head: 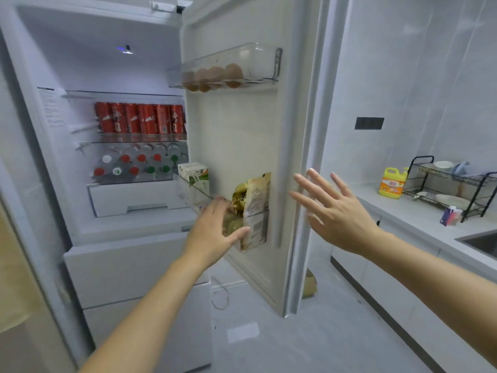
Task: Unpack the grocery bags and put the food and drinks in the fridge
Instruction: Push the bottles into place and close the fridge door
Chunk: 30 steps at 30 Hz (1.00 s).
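The fridge stands open, its door [236,135] swung out to the right. A gold snack bag [252,200] sits in the lower door bin next to a white carton [195,175]. My left hand [215,227] is at the bin, fingers and thumb against the bag's lower part. My right hand [330,208] is spread flat with straight fingers, by the door's outer edge; whether it touches is unclear. Inside, red cans [139,118] fill one shelf and bottles [139,164] lie on the shelf below. Brown eggs [212,76] sit in the upper door tray.
A white counter [419,211] runs along the right wall with a yellow detergent bottle [392,183], a black dish rack [451,184] and a sink corner [481,242]. A brown paper bag [309,285] stands on the floor behind the door. White drawers lie below the fridge compartment.
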Each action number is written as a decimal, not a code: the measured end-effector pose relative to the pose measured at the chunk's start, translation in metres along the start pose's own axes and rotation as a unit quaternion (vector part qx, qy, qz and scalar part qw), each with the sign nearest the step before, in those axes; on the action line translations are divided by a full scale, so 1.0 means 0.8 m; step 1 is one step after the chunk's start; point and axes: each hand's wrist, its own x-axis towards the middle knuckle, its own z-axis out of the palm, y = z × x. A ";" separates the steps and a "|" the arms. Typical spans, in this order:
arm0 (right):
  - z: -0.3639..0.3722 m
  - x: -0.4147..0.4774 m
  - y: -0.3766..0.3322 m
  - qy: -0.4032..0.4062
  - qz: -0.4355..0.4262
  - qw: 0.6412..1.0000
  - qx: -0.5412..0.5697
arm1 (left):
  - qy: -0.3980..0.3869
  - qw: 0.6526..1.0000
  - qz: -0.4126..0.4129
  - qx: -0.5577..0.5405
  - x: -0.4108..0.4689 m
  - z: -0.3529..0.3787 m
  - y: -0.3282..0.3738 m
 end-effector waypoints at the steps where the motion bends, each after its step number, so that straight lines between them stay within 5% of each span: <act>1: -0.001 0.004 0.000 0.019 -0.030 0.999 -0.002 | -0.001 1.000 -0.013 -0.013 -0.006 -0.009 -0.009; 11: -0.019 0.103 -0.046 0.094 -0.245 0.965 -0.025 | 0.044 0.989 -0.123 -0.075 -0.075 -0.108 -0.074; 15: -0.023 0.151 -0.091 0.113 -0.287 0.951 0.011 | 0.185 0.969 -0.146 -0.075 -0.104 -0.122 -0.073; 19: -0.024 0.194 -0.134 0.131 -0.316 0.939 0.028 | 0.325 0.943 -0.047 0.050 -0.122 -0.136 -0.059; 23: -0.022 0.233 -0.172 0.126 -0.340 0.931 0.033 | 0.266 0.961 -0.055 0.050 -0.127 -0.145 -0.048; 30: 0.004 0.286 -0.221 0.120 -0.347 0.927 0.076 | 0.292 0.940 -0.161 0.065 -0.123 -0.169 -0.079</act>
